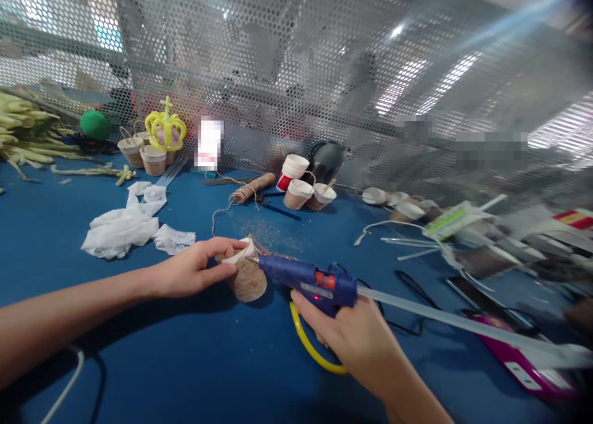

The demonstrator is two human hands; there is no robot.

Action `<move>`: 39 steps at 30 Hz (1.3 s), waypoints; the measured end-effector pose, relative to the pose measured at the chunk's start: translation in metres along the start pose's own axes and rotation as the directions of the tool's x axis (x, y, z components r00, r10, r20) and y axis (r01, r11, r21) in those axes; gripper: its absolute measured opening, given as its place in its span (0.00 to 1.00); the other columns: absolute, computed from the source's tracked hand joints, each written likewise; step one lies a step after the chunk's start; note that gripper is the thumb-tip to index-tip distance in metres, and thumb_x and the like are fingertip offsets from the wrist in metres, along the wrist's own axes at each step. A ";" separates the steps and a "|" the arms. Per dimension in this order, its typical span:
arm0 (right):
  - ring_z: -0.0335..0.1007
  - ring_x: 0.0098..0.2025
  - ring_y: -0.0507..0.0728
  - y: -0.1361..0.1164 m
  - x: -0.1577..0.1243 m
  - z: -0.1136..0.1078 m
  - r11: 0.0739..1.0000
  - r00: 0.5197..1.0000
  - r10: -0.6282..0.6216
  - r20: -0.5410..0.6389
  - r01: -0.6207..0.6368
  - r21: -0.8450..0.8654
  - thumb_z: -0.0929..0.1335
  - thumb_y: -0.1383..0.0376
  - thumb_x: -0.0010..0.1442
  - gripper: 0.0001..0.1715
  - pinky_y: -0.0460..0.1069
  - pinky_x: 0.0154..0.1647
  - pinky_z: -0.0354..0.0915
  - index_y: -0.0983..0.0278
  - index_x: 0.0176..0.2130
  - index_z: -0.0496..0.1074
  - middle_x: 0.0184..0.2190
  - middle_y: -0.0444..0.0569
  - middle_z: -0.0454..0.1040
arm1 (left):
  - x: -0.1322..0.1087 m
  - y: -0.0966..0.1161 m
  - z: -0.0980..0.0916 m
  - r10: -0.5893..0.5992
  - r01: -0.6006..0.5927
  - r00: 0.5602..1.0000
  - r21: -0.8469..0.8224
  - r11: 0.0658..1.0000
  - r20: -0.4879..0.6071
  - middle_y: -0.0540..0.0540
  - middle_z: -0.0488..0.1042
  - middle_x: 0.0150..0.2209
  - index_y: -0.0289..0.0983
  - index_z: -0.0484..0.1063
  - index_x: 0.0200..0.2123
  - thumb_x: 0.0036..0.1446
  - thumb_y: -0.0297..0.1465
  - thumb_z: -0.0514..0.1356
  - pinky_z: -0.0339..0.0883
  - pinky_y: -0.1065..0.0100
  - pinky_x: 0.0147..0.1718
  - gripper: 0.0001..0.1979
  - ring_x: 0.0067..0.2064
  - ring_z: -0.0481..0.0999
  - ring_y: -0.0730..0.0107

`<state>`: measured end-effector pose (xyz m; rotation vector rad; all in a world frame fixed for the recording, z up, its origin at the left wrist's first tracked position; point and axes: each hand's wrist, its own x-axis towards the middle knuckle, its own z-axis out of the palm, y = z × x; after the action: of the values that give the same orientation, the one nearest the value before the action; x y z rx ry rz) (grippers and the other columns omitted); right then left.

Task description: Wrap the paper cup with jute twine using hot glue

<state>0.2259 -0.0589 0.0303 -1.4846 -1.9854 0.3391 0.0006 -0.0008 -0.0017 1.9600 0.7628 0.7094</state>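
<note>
A small twine-wrapped cup (250, 280) with a white rim lies tilted on the blue table, pinched at its rim by my left hand (199, 266). My right hand (345, 325) is wrapped round the handle of a blue hot glue gun (301, 275) whose red light is lit. The gun's nozzle points left and meets the cup near the white edge; whether glue is coming out cannot be made out. From the gun's back end a long clear glue stick (430, 316) sticks out to the right. A curved yellow tube (308, 347) shows below the gun.
Behind the cup lie a twine roll (254, 188) and white lace (121, 229). Small finished cups (299, 193) stand farther back near a perforated metal screen (259, 59). At right are a white cable (393, 223), a phone (486, 303) and a magenta power strip (523, 356).
</note>
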 end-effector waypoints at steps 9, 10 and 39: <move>0.71 0.22 0.56 -0.017 0.005 -0.011 0.999 0.989 0.012 0.144 -0.005 -0.052 0.63 0.67 0.50 0.09 0.48 0.25 0.67 0.64 0.26 0.73 0.20 0.49 0.74 | 0.000 0.001 0.000 0.012 -0.012 1.000 0.011 1.000 -0.002 0.42 0.63 0.54 0.36 0.60 0.28 0.58 0.33 0.50 0.56 0.64 0.51 0.08 0.54 0.63 0.63; 0.70 0.22 0.56 -0.015 0.004 -0.010 0.998 0.990 0.022 0.143 -0.014 -0.058 0.64 0.66 0.50 0.09 0.49 0.25 0.67 0.64 0.25 0.73 0.19 0.49 0.74 | 0.000 0.002 0.000 0.014 -0.014 1.000 0.007 1.000 0.000 0.42 0.63 0.54 0.36 0.60 0.28 0.58 0.33 0.50 0.57 0.64 0.50 0.08 0.54 0.63 0.63; 0.72 0.25 0.57 -0.003 0.009 -0.009 0.998 0.997 0.068 0.045 -0.068 0.004 0.65 0.61 0.49 0.10 0.48 0.26 0.67 0.62 0.20 0.69 0.17 0.46 0.73 | 0.000 0.001 0.000 0.002 -0.002 1.000 0.022 1.000 0.000 0.41 0.63 0.54 0.36 0.60 0.27 0.57 0.33 0.50 0.57 0.63 0.51 0.09 0.55 0.62 0.62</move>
<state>0.2281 -0.0530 0.0416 -1.5565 -1.9700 0.4092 0.0004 -0.0014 -0.0008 1.9810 0.7713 0.7052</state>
